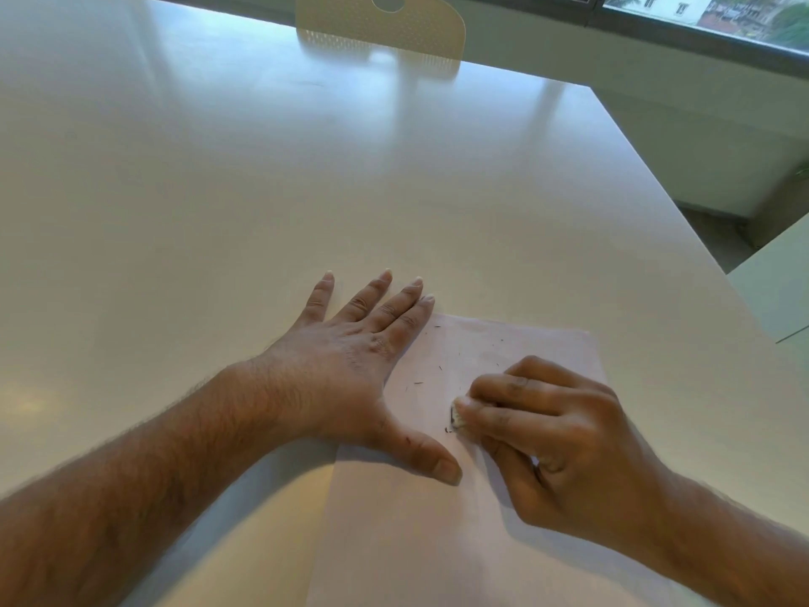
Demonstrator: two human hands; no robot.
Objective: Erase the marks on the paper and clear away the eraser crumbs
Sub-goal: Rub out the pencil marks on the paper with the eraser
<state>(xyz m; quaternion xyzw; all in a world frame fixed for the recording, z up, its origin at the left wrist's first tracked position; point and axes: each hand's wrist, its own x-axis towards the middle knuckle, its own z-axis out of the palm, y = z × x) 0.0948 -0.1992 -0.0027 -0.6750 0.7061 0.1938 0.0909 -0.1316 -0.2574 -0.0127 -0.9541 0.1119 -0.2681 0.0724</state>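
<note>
Paper (437, 541) lies nearest, on the near right part of the table (262, 190). Left hand (350, 365) is flat with fingers spread, palm on the table, thumb and inner fingers pressing the sheet's left edge. Right hand (560, 435) has its fingers closed around the eraser (458, 416), whose tip touches the sheet's middle, just beside the left thumb. Dark crumbs (418, 382) are scattered over the upper sheet. Chair (381, 24) stands at the far edge.

Bare table (306, 168) beyond paper (437, 541)

Glossy white table (262, 168), cream perforated chair (381, 24) at far edge, daylit window (722, 15) upper right
</note>
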